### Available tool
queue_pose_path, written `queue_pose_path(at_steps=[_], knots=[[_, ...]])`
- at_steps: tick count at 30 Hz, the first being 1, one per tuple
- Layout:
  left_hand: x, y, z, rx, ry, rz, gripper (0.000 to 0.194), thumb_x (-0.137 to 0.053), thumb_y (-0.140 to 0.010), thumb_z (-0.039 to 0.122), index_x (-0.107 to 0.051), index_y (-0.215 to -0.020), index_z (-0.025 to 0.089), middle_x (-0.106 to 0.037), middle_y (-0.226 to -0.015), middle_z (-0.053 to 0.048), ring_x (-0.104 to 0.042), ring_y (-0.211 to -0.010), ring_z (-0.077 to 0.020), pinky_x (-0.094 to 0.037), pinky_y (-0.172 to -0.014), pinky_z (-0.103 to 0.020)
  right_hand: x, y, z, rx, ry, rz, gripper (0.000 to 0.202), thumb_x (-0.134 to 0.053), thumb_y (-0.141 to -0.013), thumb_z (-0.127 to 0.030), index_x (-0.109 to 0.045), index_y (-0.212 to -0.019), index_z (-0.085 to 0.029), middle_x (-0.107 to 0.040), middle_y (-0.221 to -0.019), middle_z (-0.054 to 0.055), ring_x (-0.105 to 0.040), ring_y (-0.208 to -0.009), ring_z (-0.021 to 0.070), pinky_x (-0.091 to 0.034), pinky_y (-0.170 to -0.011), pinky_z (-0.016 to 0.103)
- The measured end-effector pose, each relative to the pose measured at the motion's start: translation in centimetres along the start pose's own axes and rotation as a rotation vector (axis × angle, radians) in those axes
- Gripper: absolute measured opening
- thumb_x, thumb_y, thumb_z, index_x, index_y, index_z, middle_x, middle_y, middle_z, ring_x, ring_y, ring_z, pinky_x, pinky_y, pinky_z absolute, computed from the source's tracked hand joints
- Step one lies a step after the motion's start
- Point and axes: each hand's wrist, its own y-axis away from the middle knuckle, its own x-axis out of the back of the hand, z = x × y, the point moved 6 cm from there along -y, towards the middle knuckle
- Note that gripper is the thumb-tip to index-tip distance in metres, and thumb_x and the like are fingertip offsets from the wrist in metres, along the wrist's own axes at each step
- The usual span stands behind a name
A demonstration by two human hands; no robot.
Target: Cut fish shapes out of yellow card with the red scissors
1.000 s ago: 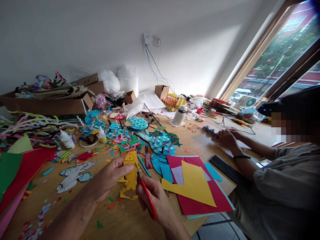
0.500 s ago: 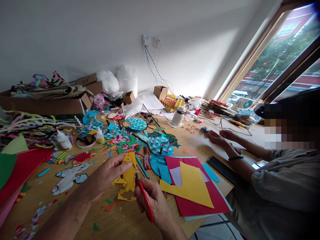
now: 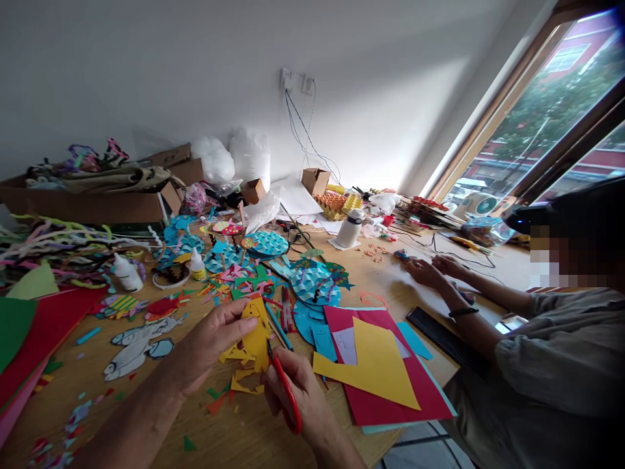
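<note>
My left hand (image 3: 225, 335) pinches a piece of yellow paper (image 3: 254, 331) with dark drawn lines, thumb on top. In my right hand (image 3: 297, 384) are red-handled scissors (image 3: 288, 397), their blades upright against the right edge of the yellow paper. Whether the blades are apart is too small to tell. Yellow paper scraps (image 3: 248, 381) lie on the table just below. To the right, a larger yellow sheet (image 3: 383, 365) rests on a red sheet (image 3: 342, 319). White paper fish cutouts (image 3: 129, 358) lie left of my left hand.
Glue bottles (image 3: 127, 273) and blue paper fish (image 3: 315, 283) stand and lie beyond my hands. Coloured sheets (image 3: 53, 326) cover the left side. A white bottle (image 3: 347, 229) stands farther back. On the right sits a co-worker (image 3: 551, 345), hands over the table, near a black phone-like slab (image 3: 442, 339).
The yellow paper has turned slightly in my left hand, and its lower part has shifted beside the blades. My right hand and the scissors have barely moved.
</note>
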Motion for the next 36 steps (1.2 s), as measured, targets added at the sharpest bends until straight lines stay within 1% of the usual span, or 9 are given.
queue_pose_path(at_steps=[5,8,11,18,21,25,27,32,36], knots=[[0.4,0.0,-0.2,0.021,0.024,0.029,0.016,-0.066,-0.073,0.032,-0.063,-0.079,0.017,-0.063,-0.064,0.002,-0.053,-0.057,-0.0100,-0.043,-0.055,-0.018,0.0,-0.1,0.2,-0.021,0.004,-0.026,0.054,-0.051,-0.070,-0.070,-0.046,-0.061,-0.018,-0.040,-0.040,-0.007,-0.031,-0.033,0.0051,-0.020,-0.034,0.017],[0.9,0.0,-0.2,0.012,0.003,0.064,0.016,-0.066,-0.073,0.032,-0.063,-0.076,0.017,-0.062,-0.062,0.003,-0.050,-0.053,-0.0080,-0.038,-0.048,-0.015,0.2,-0.2,0.5,-0.013,-0.010,-0.035,0.055,-0.052,-0.068,-0.071,-0.048,-0.061,-0.017,-0.041,-0.040,-0.007,-0.031,-0.033,0.0050,-0.020,-0.034,0.018],[1.2,-0.1,-0.3,0.011,-0.011,0.077,0.017,-0.066,-0.073,0.033,-0.062,-0.078,0.017,-0.060,-0.061,0.004,-0.047,-0.051,-0.0074,-0.035,-0.044,-0.015,0.2,-0.3,0.9,-0.008,-0.021,-0.052,0.055,-0.053,-0.068,-0.071,-0.048,-0.062,-0.017,-0.041,-0.039,-0.007,-0.031,-0.033,0.0051,-0.019,-0.034,0.018],[0.5,-0.2,0.1,-0.042,-0.089,0.093,0.019,-0.063,-0.074,0.035,-0.058,-0.070,0.017,-0.056,-0.057,0.005,-0.044,-0.050,-0.0073,-0.036,-0.045,-0.016,0.2,-0.4,0.7,-0.026,-0.029,-0.008,0.049,-0.055,-0.070,-0.065,-0.046,-0.060,-0.018,-0.041,-0.039,-0.008,-0.031,-0.033,0.0051,-0.020,-0.034,0.018],[0.3,-0.2,0.1,-0.063,-0.127,0.086,0.018,-0.061,-0.075,0.034,-0.058,-0.071,0.017,-0.055,-0.057,0.005,-0.043,-0.050,-0.0071,-0.035,-0.045,-0.016,0.1,-0.4,0.4,-0.018,-0.034,0.011,0.044,-0.056,-0.071,-0.059,-0.044,-0.058,-0.019,-0.040,-0.038,-0.008,-0.031,-0.033,0.0050,-0.020,-0.035,0.018],[0.2,-0.2,0.0,-0.072,-0.154,0.083,0.018,-0.059,-0.077,0.034,-0.057,-0.072,0.017,-0.054,-0.059,0.005,-0.043,-0.051,-0.0076,-0.035,-0.046,-0.017,0.0,-0.3,0.4,-0.007,-0.053,0.013,0.037,-0.056,-0.073,-0.052,-0.046,-0.062,-0.018,-0.039,-0.038,-0.009,-0.031,-0.033,0.0050,-0.019,-0.035,0.017],[0.1,-0.1,-0.1,-0.069,-0.167,0.083,0.018,-0.059,-0.077,0.035,-0.056,-0.072,0.017,-0.054,-0.059,0.005,-0.043,-0.051,-0.0081,-0.035,-0.046,-0.017,-0.1,-0.2,0.3,-0.001,-0.057,0.019,0.037,-0.056,-0.073,-0.051,-0.045,-0.061,-0.018,-0.039,-0.039,-0.009,-0.030,-0.033,0.0048,-0.019,-0.034,0.017],[-0.2,0.0,0.1,-0.057,-0.187,0.103,0.019,-0.059,-0.076,0.036,-0.057,-0.071,0.017,-0.053,-0.058,0.005,-0.042,-0.052,-0.0090,-0.035,-0.047,-0.018,-0.2,-0.1,0.0,0.018,-0.068,0.047,0.041,-0.055,-0.071,-0.056,-0.043,-0.059,-0.019,-0.036,-0.040,-0.010,-0.029,-0.033,0.0041,-0.019,-0.034,0.017],[-0.3,0.1,0.2,-0.052,-0.187,0.113,0.019,-0.059,-0.075,0.035,-0.058,-0.070,0.017,-0.053,-0.058,0.004,-0.043,-0.052,-0.0094,-0.035,-0.048,-0.019,-0.2,-0.1,0.1,0.027,-0.064,0.053,0.040,-0.055,-0.073,-0.054,-0.045,-0.060,-0.018,-0.037,-0.042,-0.009,-0.030,-0.034,0.0042,-0.019,-0.033,0.017]])
